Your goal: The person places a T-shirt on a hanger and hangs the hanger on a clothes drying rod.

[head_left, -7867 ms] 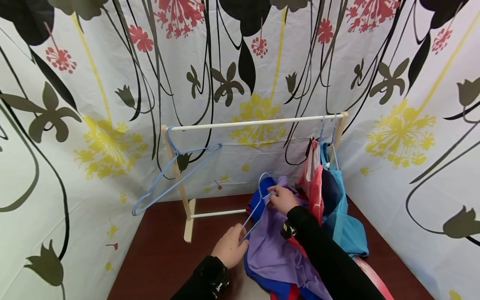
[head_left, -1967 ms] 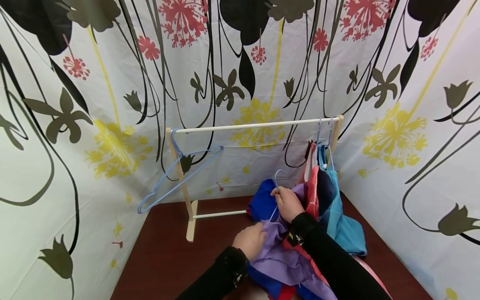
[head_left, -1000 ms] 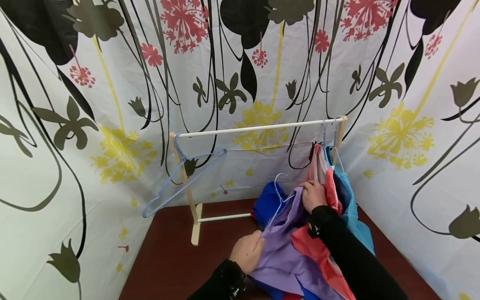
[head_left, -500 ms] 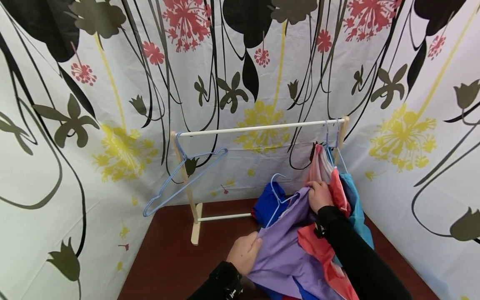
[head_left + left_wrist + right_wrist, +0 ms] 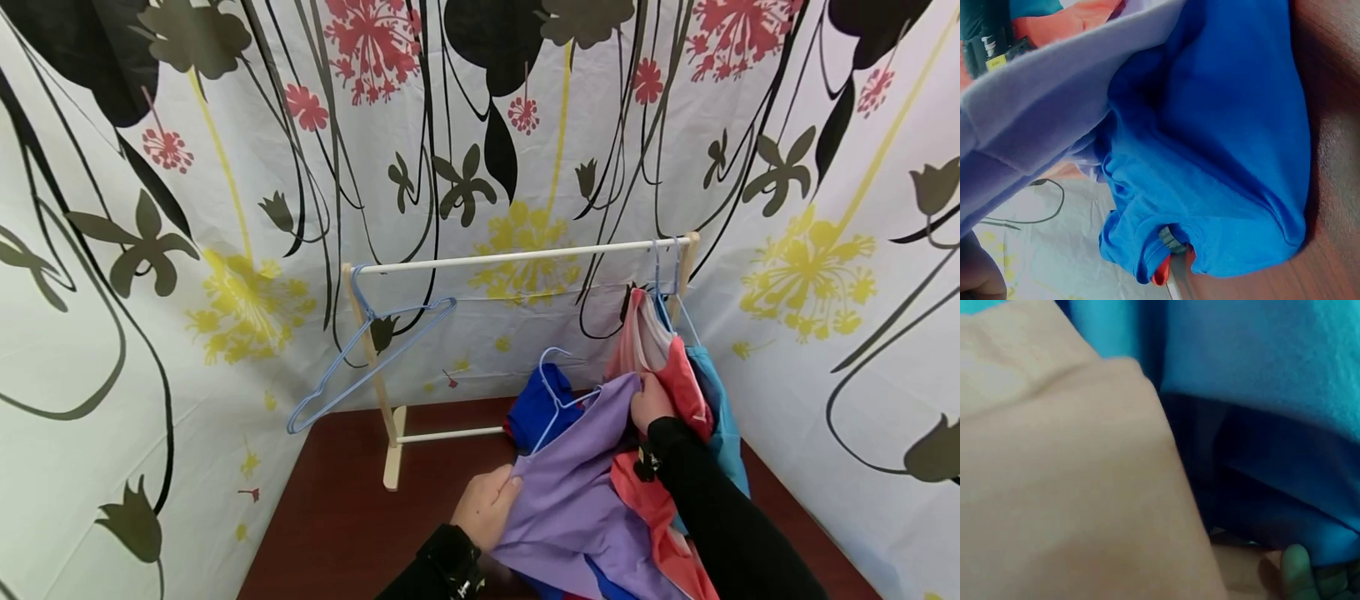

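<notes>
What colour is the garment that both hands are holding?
The garment is light purple, best seen in the head view.

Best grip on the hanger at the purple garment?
I'd pinch the hanger at its neck, under the hook, from above on the near side: that part stands clear of the purple garment, while a blue garment lies behind.

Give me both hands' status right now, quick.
Left hand: closed, holding the purple cloth; whether it also grips the hanger cannot be told.
Right hand: closed, holding the purple cloth's other side.
</notes>
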`<state>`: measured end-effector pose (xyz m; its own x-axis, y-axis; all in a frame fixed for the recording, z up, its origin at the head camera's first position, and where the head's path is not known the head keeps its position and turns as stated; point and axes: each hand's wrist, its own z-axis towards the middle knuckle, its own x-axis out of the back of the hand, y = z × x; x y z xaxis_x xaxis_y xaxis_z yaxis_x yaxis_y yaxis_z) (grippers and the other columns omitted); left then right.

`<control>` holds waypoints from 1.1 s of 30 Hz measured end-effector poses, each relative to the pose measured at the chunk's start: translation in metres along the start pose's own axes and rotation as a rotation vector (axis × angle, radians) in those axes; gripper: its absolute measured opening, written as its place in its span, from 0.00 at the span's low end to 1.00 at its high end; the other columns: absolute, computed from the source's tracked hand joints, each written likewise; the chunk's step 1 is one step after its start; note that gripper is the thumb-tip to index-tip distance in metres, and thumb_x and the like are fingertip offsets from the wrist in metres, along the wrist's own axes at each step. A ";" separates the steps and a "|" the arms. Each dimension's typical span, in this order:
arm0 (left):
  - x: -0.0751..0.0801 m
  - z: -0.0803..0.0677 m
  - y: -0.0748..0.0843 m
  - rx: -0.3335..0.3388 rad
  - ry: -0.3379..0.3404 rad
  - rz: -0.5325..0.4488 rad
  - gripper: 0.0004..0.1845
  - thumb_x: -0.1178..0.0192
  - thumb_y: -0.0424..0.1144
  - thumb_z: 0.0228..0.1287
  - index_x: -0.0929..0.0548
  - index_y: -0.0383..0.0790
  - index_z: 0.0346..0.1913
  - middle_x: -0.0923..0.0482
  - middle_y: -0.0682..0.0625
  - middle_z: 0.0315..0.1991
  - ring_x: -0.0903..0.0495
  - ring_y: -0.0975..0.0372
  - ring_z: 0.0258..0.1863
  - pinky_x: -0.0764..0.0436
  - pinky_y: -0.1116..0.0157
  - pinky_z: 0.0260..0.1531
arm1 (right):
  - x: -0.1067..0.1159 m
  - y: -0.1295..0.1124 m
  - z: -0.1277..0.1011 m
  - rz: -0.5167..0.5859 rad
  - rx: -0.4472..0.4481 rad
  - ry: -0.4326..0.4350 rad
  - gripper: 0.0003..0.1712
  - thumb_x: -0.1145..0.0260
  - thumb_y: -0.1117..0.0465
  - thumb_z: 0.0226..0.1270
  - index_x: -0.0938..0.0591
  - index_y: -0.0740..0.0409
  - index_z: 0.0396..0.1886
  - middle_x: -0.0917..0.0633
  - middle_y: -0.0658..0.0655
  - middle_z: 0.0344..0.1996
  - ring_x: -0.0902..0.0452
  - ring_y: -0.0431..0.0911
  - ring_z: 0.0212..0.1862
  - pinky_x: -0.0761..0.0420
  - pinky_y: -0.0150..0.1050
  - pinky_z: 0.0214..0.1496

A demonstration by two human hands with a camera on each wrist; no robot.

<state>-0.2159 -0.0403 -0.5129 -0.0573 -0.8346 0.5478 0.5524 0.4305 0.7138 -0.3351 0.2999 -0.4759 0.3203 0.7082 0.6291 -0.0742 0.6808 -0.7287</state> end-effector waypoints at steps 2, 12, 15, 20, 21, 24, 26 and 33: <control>-0.001 0.000 -0.001 -0.009 0.018 -0.009 0.18 0.46 0.43 0.77 0.33 0.49 0.24 0.43 0.61 0.21 0.35 0.70 0.21 0.34 0.71 0.24 | -0.001 0.004 -0.002 -0.016 -0.006 0.010 0.23 0.56 0.72 0.66 0.30 0.80 0.57 0.24 0.79 0.55 0.27 0.70 0.56 0.32 0.59 0.64; -0.001 0.003 0.000 0.032 0.006 -0.032 0.19 0.47 0.43 0.78 0.35 0.48 0.25 0.44 0.60 0.20 0.36 0.70 0.20 0.35 0.71 0.23 | -0.007 -0.004 -0.002 0.015 0.073 0.070 0.33 0.50 0.75 0.60 0.34 0.75 0.69 0.27 0.79 0.60 0.31 0.69 0.63 0.36 0.59 0.67; 0.000 0.005 0.001 0.036 0.005 -0.020 0.18 0.47 0.43 0.78 0.35 0.48 0.25 0.44 0.60 0.20 0.37 0.69 0.20 0.35 0.71 0.23 | -0.011 -0.017 -0.001 -0.019 0.202 0.109 0.34 0.47 0.76 0.56 0.29 0.71 0.68 0.22 0.76 0.54 0.27 0.67 0.57 0.32 0.59 0.62; 0.001 0.007 0.005 0.041 -0.005 -0.016 0.18 0.47 0.43 0.78 0.35 0.48 0.26 0.44 0.60 0.20 0.37 0.69 0.20 0.35 0.71 0.23 | -0.017 -0.046 -0.008 -0.109 0.316 -0.010 0.29 0.45 0.71 0.63 0.22 0.57 0.65 0.18 0.63 0.38 0.23 0.56 0.41 0.27 0.54 0.48; 0.001 0.007 0.006 0.044 -0.009 -0.014 0.18 0.47 0.43 0.78 0.35 0.47 0.26 0.44 0.60 0.20 0.37 0.69 0.20 0.36 0.71 0.23 | -0.018 -0.051 -0.009 -0.126 0.323 -0.043 0.26 0.44 0.70 0.65 0.21 0.56 0.63 0.16 0.60 0.37 0.22 0.54 0.40 0.26 0.53 0.47; 0.001 0.006 0.010 0.055 -0.034 0.001 0.18 0.47 0.43 0.78 0.35 0.48 0.26 0.44 0.60 0.20 0.37 0.69 0.19 0.37 0.71 0.22 | -0.021 -0.061 -0.014 -0.179 0.328 -0.098 0.15 0.42 0.65 0.71 0.16 0.53 0.53 0.14 0.55 0.37 0.20 0.50 0.39 0.23 0.51 0.45; 0.002 0.005 0.012 0.053 -0.057 0.028 0.18 0.47 0.44 0.78 0.35 0.48 0.26 0.45 0.60 0.20 0.38 0.69 0.18 0.37 0.71 0.21 | -0.022 -0.063 -0.016 -0.199 0.321 -0.108 0.10 0.42 0.64 0.73 0.16 0.54 0.47 0.14 0.54 0.36 0.20 0.49 0.36 0.23 0.50 0.43; 0.009 -0.004 0.019 0.070 -0.156 0.116 0.19 0.49 0.47 0.79 0.35 0.48 0.26 0.44 0.59 0.18 0.39 0.67 0.16 0.36 0.69 0.20 | -0.017 -0.066 -0.015 -0.206 0.295 -0.099 0.08 0.43 0.63 0.76 0.17 0.55 0.45 0.16 0.55 0.35 0.23 0.50 0.35 0.25 0.49 0.42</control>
<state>-0.2025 -0.0413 -0.4960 -0.1282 -0.7170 0.6852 0.5039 0.5480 0.6677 -0.3212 0.2402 -0.4427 0.2655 0.5552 0.7882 -0.2910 0.8256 -0.4835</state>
